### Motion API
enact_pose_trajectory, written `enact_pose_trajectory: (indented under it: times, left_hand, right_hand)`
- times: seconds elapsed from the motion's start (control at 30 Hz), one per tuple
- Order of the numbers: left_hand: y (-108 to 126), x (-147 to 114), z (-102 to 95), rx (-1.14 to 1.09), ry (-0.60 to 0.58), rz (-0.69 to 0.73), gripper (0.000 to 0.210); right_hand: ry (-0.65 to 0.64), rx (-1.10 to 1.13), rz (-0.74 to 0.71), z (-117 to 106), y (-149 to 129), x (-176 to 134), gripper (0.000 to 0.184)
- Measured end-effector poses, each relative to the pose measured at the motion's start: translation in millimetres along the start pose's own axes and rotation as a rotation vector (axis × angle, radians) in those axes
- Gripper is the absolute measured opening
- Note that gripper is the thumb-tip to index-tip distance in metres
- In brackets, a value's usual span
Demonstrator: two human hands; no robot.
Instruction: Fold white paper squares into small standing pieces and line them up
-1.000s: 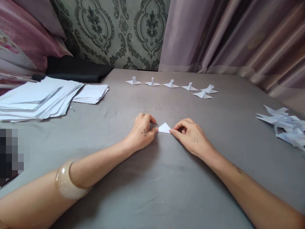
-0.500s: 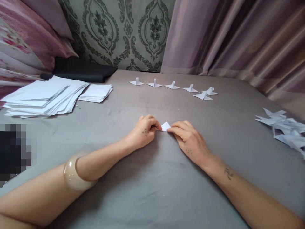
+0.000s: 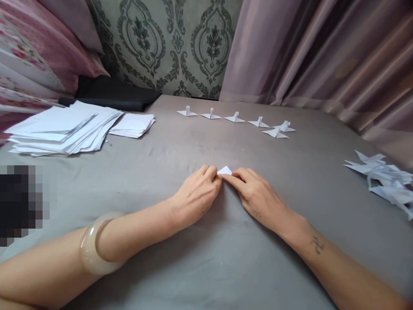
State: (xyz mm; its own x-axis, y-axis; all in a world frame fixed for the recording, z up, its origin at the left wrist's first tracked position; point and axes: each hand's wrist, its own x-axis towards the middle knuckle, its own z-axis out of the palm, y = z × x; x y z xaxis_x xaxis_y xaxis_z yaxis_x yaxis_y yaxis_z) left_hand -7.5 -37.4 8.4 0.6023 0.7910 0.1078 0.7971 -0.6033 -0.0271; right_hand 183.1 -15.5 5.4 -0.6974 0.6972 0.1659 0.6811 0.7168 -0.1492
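Observation:
A small folded white paper (image 3: 225, 170) lies on the grey cloth between my hands, its pointed corner facing away from me. My left hand (image 3: 200, 193) is closed at the paper's left edge, with its fingertips curled and partly hidden. My right hand (image 3: 258, 191) pinches the lower right edge, the index finger stretched across the near side. Most of the paper's near edge is covered by my fingers. A pale bangle (image 3: 92, 247) sits on my left forearm.
Folded paper figures (image 3: 235, 117) stand in a row at the back. More folded paper pieces (image 3: 382, 174) are heaped at the right. A large stack of white paper (image 3: 61, 129) and a smaller stack (image 3: 133, 125) lie at the left, before a black cloth (image 3: 112, 92).
My left hand has turned over the paper's left side, showing more of its back. My right index finger has slid left along the near edge, and less of the paper shows.

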Motion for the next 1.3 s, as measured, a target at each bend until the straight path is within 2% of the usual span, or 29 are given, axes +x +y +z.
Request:
enact_pose_trajectory:
  times: [0.2,0.33,0.43,0.57,0.67,0.83,1.07,1.17,1.23,1.3]
  left_hand:
    - [-0.4,-2.0,-1.6,-0.053,-0.027,-0.034,0.020]
    - [-1.5,-3.2,-3.1,-0.037,-0.028,-0.068,0.021]
    - [-4.1,-2.6,-1.1,-0.076,0.028,-0.133,0.020]
    - [-10.9,1.4,5.8,-0.238,0.147,-0.268,0.016]
    - [-16.4,6.1,11.5,-0.399,0.195,-0.318,0.022]
    - [-22.5,12.9,12.3,-0.624,0.199,-0.350,0.012]
    - [-21.1,15.3,4.4,-0.909,0.165,-0.382,0.012]
    - [-18.2,13.8,5.0,-0.822,0.261,-0.337,0.008]
    - [-16.7,11.9,5.6,-0.704,0.410,-0.258,0.006]
    - [-16.0,9.4,6.5,-0.576,0.547,-0.152,0.008]
  right_hand:
    - [-0.039,-0.018,0.016,-3.4,-3.7,0.4,0.038]
    - [-0.007,0.050,0.004,-4.7,-2.3,-2.0,0.034]
    - [0.048,0.114,0.022,-2.5,1.2,-4.3,0.032]
    - [0.167,0.225,0.079,3.3,5.8,-4.7,0.029]
    - [0.226,0.285,0.092,6.4,7.6,-4.0,0.026]
    - [0.277,0.324,0.077,9.2,9.7,-4.0,0.024]
    - [0.306,0.411,0.079,8.7,8.7,-4.0,0.020]
    - [0.418,0.531,0.203,5.4,7.7,-1.2,0.016]
    - [0.475,0.689,0.381,1.8,8.0,1.4,0.014]
    - [0.469,0.928,0.547,-2.4,8.1,3.5,0.024]
